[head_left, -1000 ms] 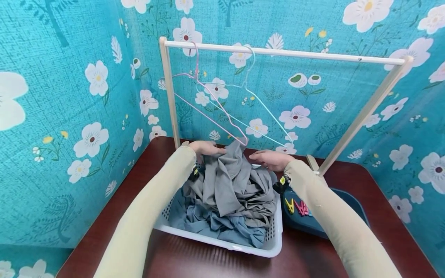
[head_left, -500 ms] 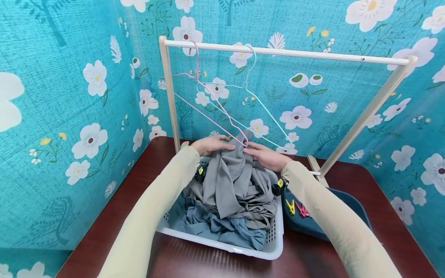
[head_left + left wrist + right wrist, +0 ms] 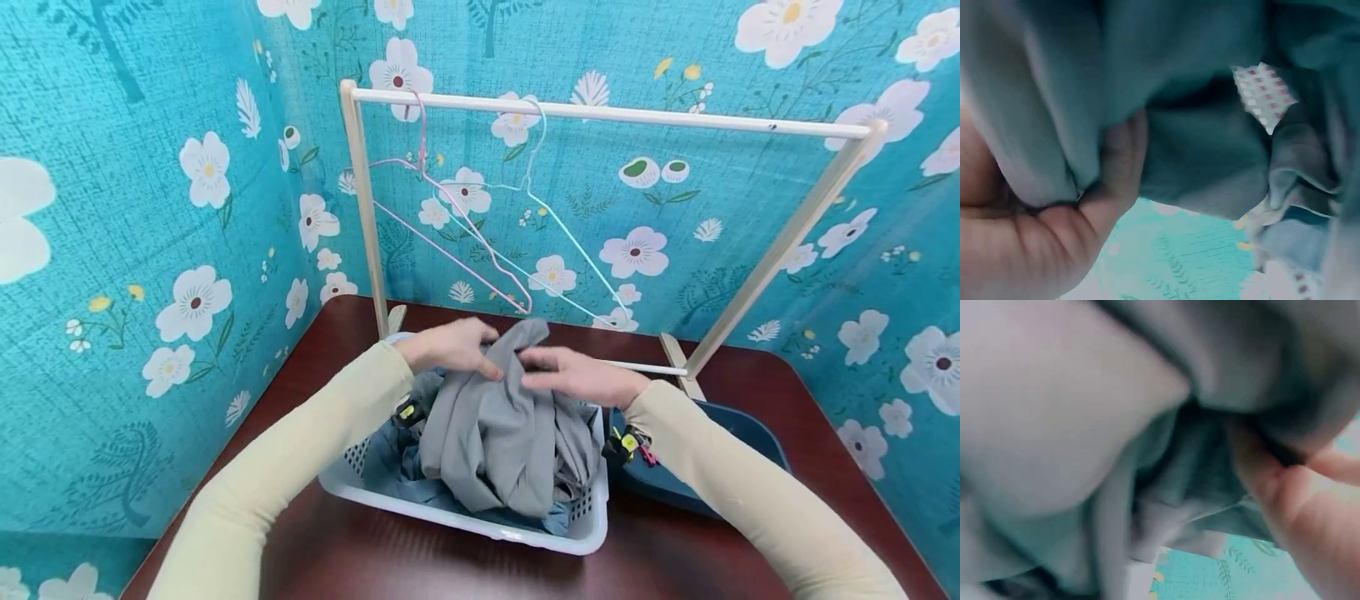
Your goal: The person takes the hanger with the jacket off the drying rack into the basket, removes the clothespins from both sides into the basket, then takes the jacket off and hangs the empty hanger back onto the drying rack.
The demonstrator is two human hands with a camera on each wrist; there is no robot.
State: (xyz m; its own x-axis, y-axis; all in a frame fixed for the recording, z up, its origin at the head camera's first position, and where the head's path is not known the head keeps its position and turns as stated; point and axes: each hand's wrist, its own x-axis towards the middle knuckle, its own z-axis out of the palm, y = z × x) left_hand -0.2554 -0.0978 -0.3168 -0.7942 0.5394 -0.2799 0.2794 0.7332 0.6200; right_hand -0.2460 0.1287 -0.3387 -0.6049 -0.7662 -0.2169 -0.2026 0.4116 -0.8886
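Note:
My left hand (image 3: 453, 346) grips a grey garment (image 3: 491, 437) near its raised top end, fingers curled over the cloth. In the left wrist view a fold of the grey cloth (image 3: 1041, 144) lies between thumb and fingers. From the other side my right hand (image 3: 577, 375) pinches the same garment. Its thumb and fingers close on a fold, with much of the cloth (image 3: 1054, 406) blurred in front of the right wrist camera. The garment's lower part droops into a white plastic basket (image 3: 598, 500), over a blue-grey cloth (image 3: 393, 467).
Behind the basket stands a rack with a white rail (image 3: 615, 114). A pink hanger (image 3: 422, 158) and a light blue hanger (image 3: 529, 171) hang from it. A dark blue tray (image 3: 690, 493) with clothespins (image 3: 648, 455) sits on the right, partly under my right forearm.
Both hands have come down and nearer to me, away from the pink hanger's lower corner. The grey garment is bunched up and its lower part sits further forward over the blue-grey cloth.

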